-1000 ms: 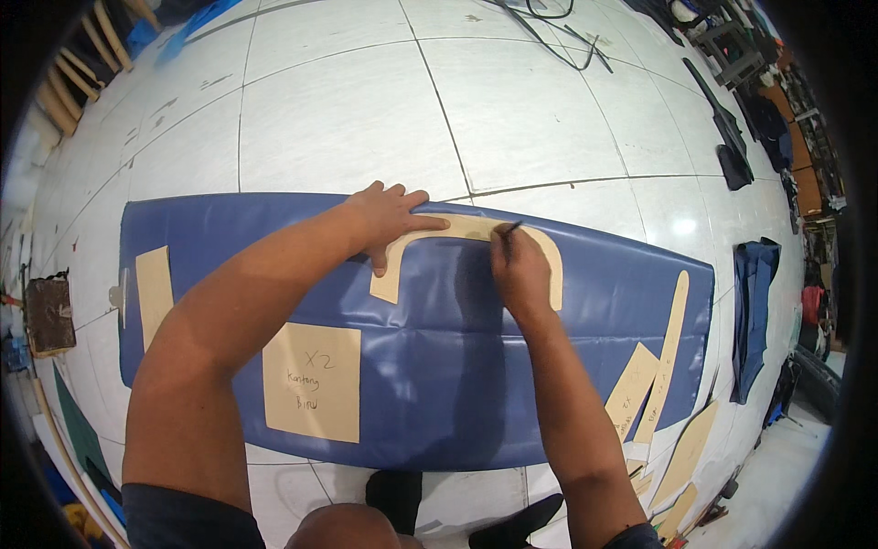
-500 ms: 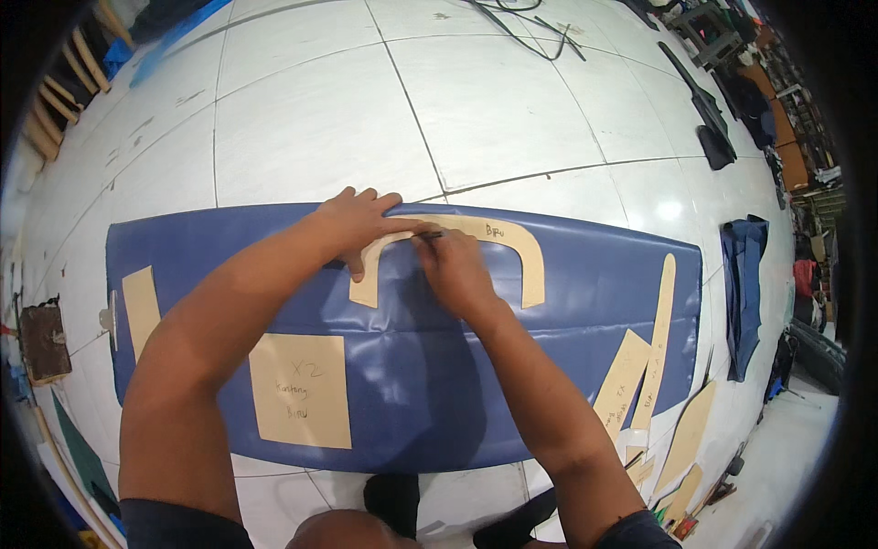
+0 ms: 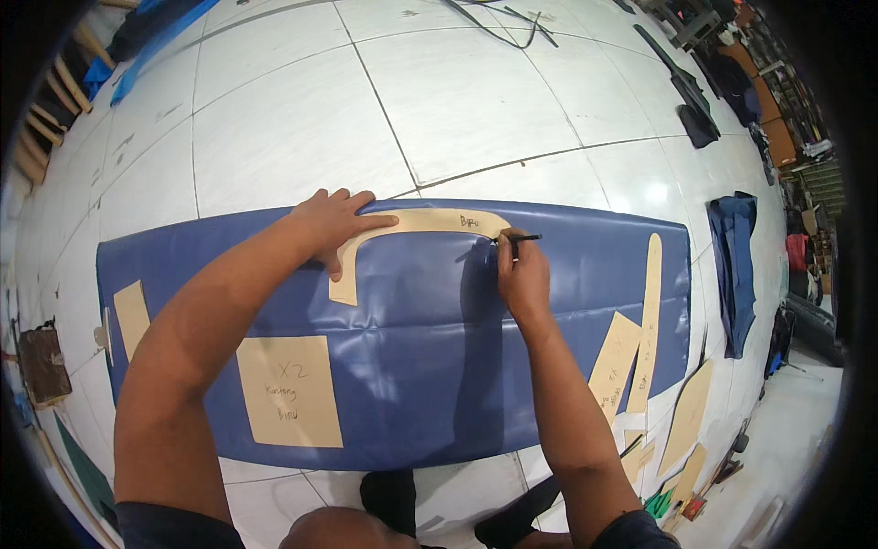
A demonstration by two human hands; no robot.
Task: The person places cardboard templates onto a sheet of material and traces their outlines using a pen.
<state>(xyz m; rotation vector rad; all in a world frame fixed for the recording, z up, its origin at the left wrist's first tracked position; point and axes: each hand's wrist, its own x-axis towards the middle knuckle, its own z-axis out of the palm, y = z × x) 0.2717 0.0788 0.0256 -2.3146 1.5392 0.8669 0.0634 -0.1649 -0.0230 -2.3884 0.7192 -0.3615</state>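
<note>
A tan, arch-shaped cardboard pattern [image 3: 425, 220] lies on a dark blue, shiny sheet [image 3: 402, 389] spread over the floor. My left hand [image 3: 327, 226] presses flat on the pattern's left bend, fingers spread apart. Pinched in my right hand [image 3: 526, 282] is a black pen [image 3: 525, 238], its tip at the inner edge of the right bend. That hand hides the pattern's right leg. Nearer me on the sheet rests a squarish card pattern [image 3: 290, 393] with handwriting.
Right on the sheet are a long, round-ended pattern [image 3: 650, 302] and a wider strip [image 3: 615, 361]. Another strip [image 3: 132, 314] lies left. A folded dark blue piece [image 3: 733, 274] lies on white floor tiles [image 3: 283, 110]. Dark straps [image 3: 503, 23] lie farther off.
My right hand has slid rightward along the pattern's inner edge with the pen, from near my left hand to the right bend. My left hand still presses the left bend.
</note>
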